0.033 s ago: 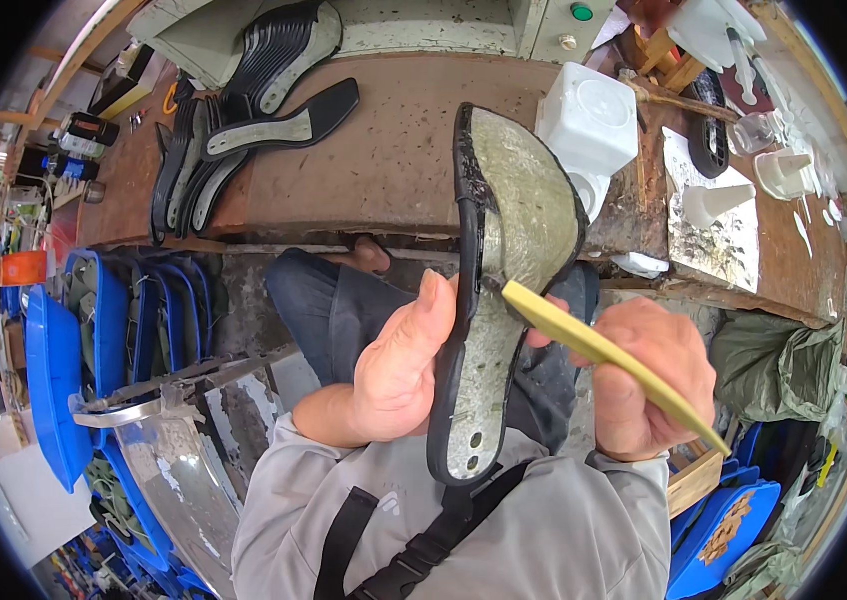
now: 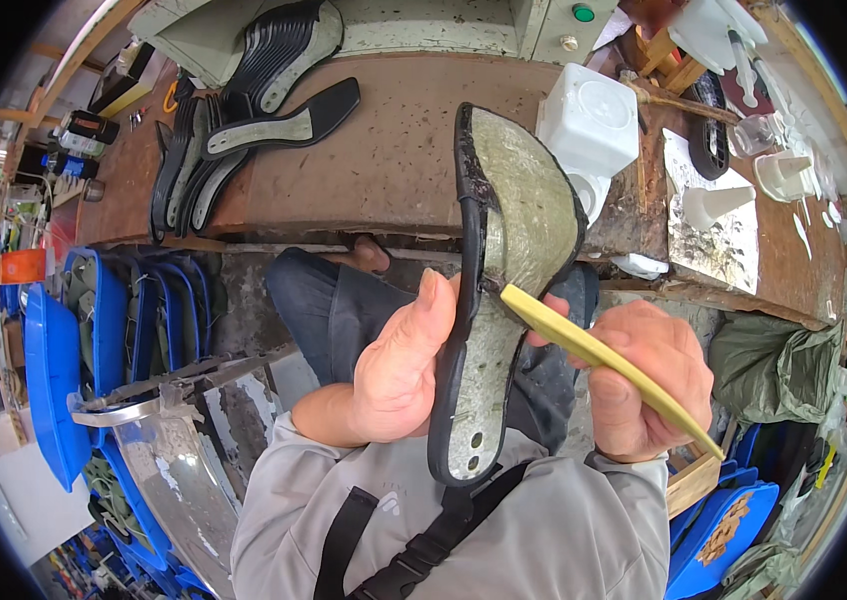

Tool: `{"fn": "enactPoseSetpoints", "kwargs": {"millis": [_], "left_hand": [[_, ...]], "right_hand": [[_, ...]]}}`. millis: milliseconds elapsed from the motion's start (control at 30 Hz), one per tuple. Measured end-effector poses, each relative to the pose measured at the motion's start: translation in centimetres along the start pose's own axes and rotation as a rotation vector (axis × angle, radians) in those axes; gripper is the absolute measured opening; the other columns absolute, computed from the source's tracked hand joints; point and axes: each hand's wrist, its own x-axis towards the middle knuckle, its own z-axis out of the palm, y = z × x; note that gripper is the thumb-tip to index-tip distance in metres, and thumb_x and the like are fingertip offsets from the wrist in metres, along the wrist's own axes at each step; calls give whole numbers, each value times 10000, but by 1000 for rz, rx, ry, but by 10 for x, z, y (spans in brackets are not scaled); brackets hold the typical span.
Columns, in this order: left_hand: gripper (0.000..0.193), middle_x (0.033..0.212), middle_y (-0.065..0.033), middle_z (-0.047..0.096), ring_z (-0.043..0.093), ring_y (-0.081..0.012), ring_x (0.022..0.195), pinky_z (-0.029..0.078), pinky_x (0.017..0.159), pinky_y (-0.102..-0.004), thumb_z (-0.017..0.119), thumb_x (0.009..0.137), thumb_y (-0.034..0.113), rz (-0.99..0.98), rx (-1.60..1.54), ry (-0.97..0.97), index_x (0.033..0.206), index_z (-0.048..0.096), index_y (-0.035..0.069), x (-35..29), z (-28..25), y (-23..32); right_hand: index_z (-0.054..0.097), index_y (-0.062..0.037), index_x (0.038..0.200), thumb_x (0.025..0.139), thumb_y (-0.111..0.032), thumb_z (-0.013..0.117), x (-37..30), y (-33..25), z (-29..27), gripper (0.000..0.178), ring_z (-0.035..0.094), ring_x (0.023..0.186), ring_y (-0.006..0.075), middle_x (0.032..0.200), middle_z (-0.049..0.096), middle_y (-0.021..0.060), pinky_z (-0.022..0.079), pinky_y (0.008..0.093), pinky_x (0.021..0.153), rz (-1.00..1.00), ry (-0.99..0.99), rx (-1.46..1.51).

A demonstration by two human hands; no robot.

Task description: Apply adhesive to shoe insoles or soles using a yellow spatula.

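Observation:
Upright in front of me is a shoe insole (image 2: 529,190) with a grey-green underside and a black wrapped rim. Two small holes show at its near, heel end. My left hand (image 2: 399,375) is closed on its left edge, thumb up along the rim, the other fingers hidden behind. In my right hand (image 2: 644,380), pinched between thumb and fingers, is a flat yellow stick (image 2: 589,350) with a small dark tip. That tip meets the insole at its narrow middle, near the left rim. Some right fingers reach close to the insole's right edge.
A brown workbench (image 2: 384,150) spans the far side, with stacked black-rimmed insoles (image 2: 279,60) at left. A white plastic container (image 2: 589,120) stands behind the held insole. Farther right are a stained sheet (image 2: 714,230) and a white nozzle-shaped cone (image 2: 719,205). Blue bins (image 2: 54,380) line the left.
The yellow stick has tilted slightly, its free end shifting a little left with my right hand. The insole and my left hand look nearly the same.

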Motion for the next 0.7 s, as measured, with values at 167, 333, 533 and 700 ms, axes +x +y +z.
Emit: {"fn": "enactPoseSetpoints", "kwargs": {"millis": [167, 333, 533, 700], "left_hand": [[624, 1332, -192, 455, 463, -245, 1219, 345, 1052, -387, 204, 993, 466, 15, 41, 39, 1379, 340, -4, 4, 9, 4], [632, 1320, -217, 467, 492, -286, 1193, 386, 1029, -422, 201, 985, 475, -3, 163, 184, 1393, 336, 11, 5, 12, 7], [623, 1332, -225, 453, 480, -292, 1203, 367, 1040, -425, 212, 988, 455, 8, 153, 183, 1400, 315, 0, 8, 13, 8], [599, 1328, -257, 445, 479, -304, 1205, 368, 1040, -420, 247, 994, 424, 79, 205, 196, 1406, 294, -9, 10, 14, 8]], "right_hand": [[609, 125, 866, 654, 18, 717, -6, 6, 3, 260, 610, 522, 221, 692, 622, 180, 501, 309, 435, -62, -42, 62], [599, 126, 856, 653, 11, 715, -12, 8, 7, 261, 604, 509, 216, 687, 620, 177, 506, 309, 431, -86, -12, 90], [598, 119, 853, 658, 11, 705, -16, 2, 10, 248, 593, 488, 211, 677, 618, 173, 506, 305, 414, -50, 14, 51], [601, 112, 826, 668, 8, 699, -11, 0, 7, 213, 587, 478, 209, 670, 620, 164, 495, 303, 394, -40, -73, 94]]}}
